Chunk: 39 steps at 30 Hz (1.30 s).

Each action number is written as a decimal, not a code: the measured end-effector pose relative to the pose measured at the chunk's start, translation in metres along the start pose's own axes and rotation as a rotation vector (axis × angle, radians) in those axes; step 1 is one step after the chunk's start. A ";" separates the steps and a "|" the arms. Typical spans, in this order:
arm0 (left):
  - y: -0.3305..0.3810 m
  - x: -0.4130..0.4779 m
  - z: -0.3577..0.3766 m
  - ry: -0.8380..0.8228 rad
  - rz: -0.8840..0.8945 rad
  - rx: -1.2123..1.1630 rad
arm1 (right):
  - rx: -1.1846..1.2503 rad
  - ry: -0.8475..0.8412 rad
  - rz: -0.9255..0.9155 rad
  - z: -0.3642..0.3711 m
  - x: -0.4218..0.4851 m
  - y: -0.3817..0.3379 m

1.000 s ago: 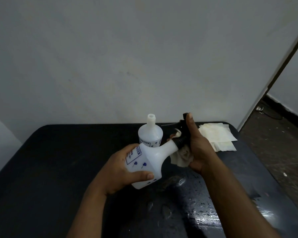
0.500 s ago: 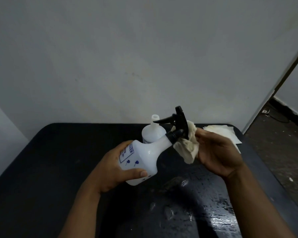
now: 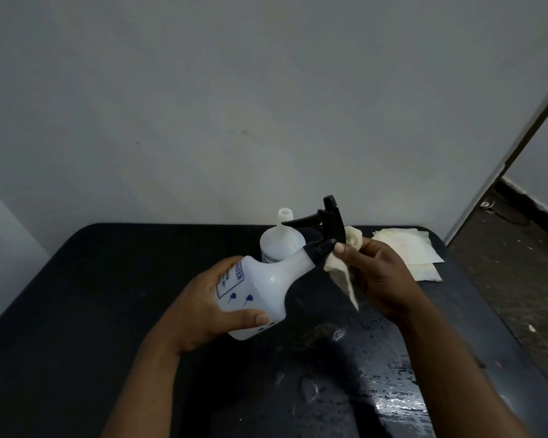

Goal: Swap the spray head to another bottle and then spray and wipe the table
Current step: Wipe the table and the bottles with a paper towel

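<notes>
My left hand [image 3: 203, 306] grips a white bottle [image 3: 260, 290] with blue print, tilted so its neck points up and right above the dark table [image 3: 76, 311]. A black spray head [image 3: 325, 230] sits on that neck. My right hand [image 3: 382, 279] holds a crumpled pale cloth [image 3: 345, 270], and its fingertips touch the black collar of the spray head. A second white bottle [image 3: 280, 240] stands upright behind, with a bare open neck.
Flat pale cloths [image 3: 415, 254] lie at the table's back right corner. Water drops and wet streaks [image 3: 377, 390] cover the table's near right part. A grey wall rises right behind the table. A doorway and bare floor [image 3: 519, 279] lie to the right.
The held bottle has tilted more upright and risen. My right hand has shifted from wrapping the spray head to pinching its collar with the cloth hanging below.
</notes>
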<state>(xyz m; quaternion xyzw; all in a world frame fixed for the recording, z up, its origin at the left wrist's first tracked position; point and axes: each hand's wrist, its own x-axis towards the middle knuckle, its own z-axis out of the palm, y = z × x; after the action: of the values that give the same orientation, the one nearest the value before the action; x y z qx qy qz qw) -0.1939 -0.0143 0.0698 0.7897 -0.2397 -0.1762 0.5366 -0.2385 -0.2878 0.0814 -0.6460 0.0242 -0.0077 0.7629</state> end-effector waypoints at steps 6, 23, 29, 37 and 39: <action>0.005 0.001 0.005 -0.064 0.031 -0.077 | 0.262 -0.060 0.015 -0.002 -0.001 0.003; 0.004 0.015 0.042 0.175 -0.002 -0.453 | -0.082 0.134 -0.255 0.075 0.001 0.013; 0.005 0.018 0.049 0.353 0.000 -0.695 | -0.548 0.146 -0.546 0.099 -0.010 0.033; 0.002 0.017 0.043 0.362 0.045 -0.906 | -0.516 0.130 -0.562 0.121 -0.014 0.045; 0.002 0.017 0.041 0.336 0.049 -0.866 | -0.325 0.110 -0.425 0.116 -0.012 0.038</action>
<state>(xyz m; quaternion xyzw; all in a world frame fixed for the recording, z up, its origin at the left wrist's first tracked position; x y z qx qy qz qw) -0.2020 -0.0558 0.0566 0.5044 -0.0724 -0.1169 0.8524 -0.2463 -0.1667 0.0634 -0.7491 -0.0698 -0.1986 0.6280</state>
